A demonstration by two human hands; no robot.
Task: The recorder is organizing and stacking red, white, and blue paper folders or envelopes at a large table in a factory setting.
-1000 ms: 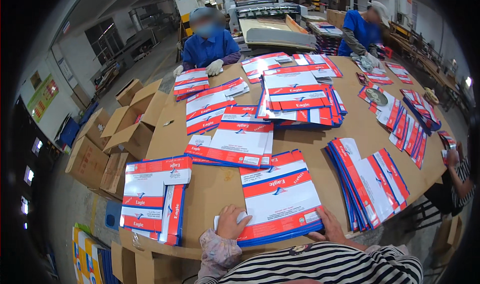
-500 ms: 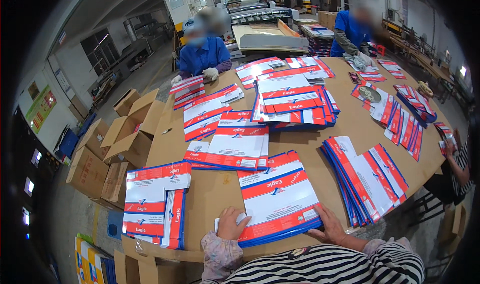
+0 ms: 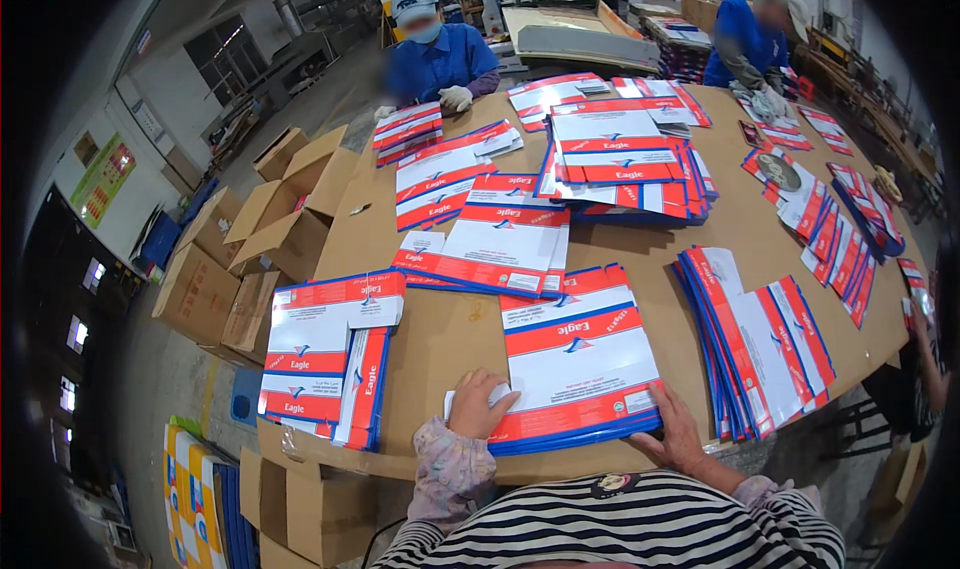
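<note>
A thick stack of red, white and blue printed sheets (image 3: pixel 585 361) lies flat at the near edge of the table. My left hand (image 3: pixel 480 403) cups its left side, the thumb over the top sheet and the fingers bent at the edge. On the opposite side my right hand (image 3: pixel 674 431) grips the near right corner, fingers along the side and thumb low at the front edge. Whatever lies under my palms is hidden. Similar sheets stand close by: a crossed pile (image 3: pixel 325 364) to the left and a fanned pile (image 3: pixel 765 354) to the right.
Farther back, more piles (image 3: pixel 625 159) cover the brown table (image 3: pixel 450 354). Open cardboard boxes (image 3: pixel 300 194) stand off its left side, another box (image 3: pixel 325 504) below its near left edge. Two co-workers in blue (image 3: pixel 445 64) (image 3: pixel 745 49) work at the far side; another person (image 3: pixel 920 359) sits at right.
The view has shifted, so the table and piles appear higher and farther right. Both hands stay at the sides of the same stack. The far left co-worker's head has come up.
</note>
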